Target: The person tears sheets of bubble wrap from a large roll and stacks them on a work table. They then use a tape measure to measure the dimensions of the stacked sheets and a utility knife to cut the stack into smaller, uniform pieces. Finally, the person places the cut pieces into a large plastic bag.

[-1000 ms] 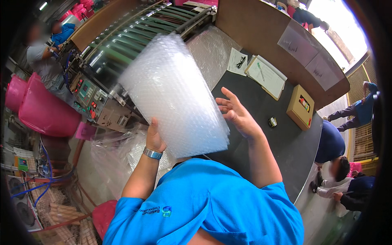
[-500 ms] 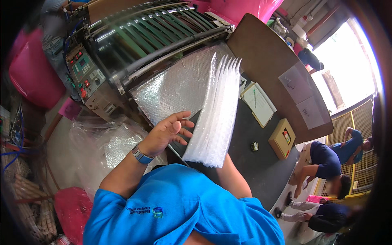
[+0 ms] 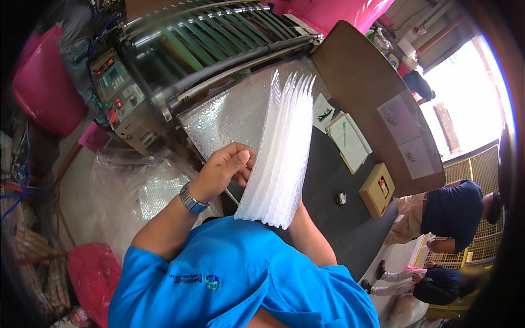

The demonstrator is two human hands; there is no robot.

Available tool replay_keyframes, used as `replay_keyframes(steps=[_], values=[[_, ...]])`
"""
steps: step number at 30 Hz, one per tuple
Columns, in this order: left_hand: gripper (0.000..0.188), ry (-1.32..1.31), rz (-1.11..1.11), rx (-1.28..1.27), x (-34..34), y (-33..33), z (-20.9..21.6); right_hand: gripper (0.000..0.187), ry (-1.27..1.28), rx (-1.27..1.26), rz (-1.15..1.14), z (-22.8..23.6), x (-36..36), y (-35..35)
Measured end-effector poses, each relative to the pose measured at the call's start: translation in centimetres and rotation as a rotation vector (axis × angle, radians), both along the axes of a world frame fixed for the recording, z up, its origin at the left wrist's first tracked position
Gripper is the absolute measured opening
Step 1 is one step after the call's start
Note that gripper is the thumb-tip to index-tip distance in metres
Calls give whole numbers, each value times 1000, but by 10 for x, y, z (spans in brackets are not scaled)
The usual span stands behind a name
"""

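Observation:
A thick bundle of clear bubble wrap sheets (image 3: pixel 279 158) stands upright before my chest, its far ends fanned into several layers. My left hand (image 3: pixel 227 167), with a metal watch on the wrist, has its fingers curled in at the bundle's left edge, thumb close to the index finger. The bundle hides my right hand; only the right forearm (image 3: pixel 311 232) shows, coming up behind its lower right side, where the sheets are supported. Beyond, a wide piece of bubble wrap (image 3: pixel 219 126) lies on the dark tabletop (image 3: pixel 322 180).
A machine with green strips (image 3: pixel 219 38) and a control panel (image 3: pixel 117 82) stands behind. On the table's right are a clipboard (image 3: pixel 350 142), a cardboard box (image 3: pixel 377 188) and a small dark object (image 3: pixel 340 198). A brown board (image 3: pixel 361 82) edges the table. People stand at the right.
My left hand's spread fingers have curled in toward the bundle's edge. The bundle has shifted slightly left. A person at the right has changed position.

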State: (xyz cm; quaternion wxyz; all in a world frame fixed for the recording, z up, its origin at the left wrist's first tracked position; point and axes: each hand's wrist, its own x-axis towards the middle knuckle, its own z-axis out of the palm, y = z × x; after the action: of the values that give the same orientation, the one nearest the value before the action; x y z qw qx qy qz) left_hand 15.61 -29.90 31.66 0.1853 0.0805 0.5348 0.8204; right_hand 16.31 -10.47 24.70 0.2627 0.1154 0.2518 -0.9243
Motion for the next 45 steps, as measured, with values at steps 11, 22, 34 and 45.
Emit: replay_keyframes(steps=[11,22,34,45], values=[[30,399,406,-371,-14,10,-18,84,216,149,-116,-26,-5,18],[25,32,404,-81,-15,-8,-22,88,189,210,-122,-30,-11,23],[53,81,37,-128,-3,-15,-24,86,263,374,-87,-47,-6,29],[21,298,390,-369,-80,-23,-10,94,414,597,-160,-15,7,22]])
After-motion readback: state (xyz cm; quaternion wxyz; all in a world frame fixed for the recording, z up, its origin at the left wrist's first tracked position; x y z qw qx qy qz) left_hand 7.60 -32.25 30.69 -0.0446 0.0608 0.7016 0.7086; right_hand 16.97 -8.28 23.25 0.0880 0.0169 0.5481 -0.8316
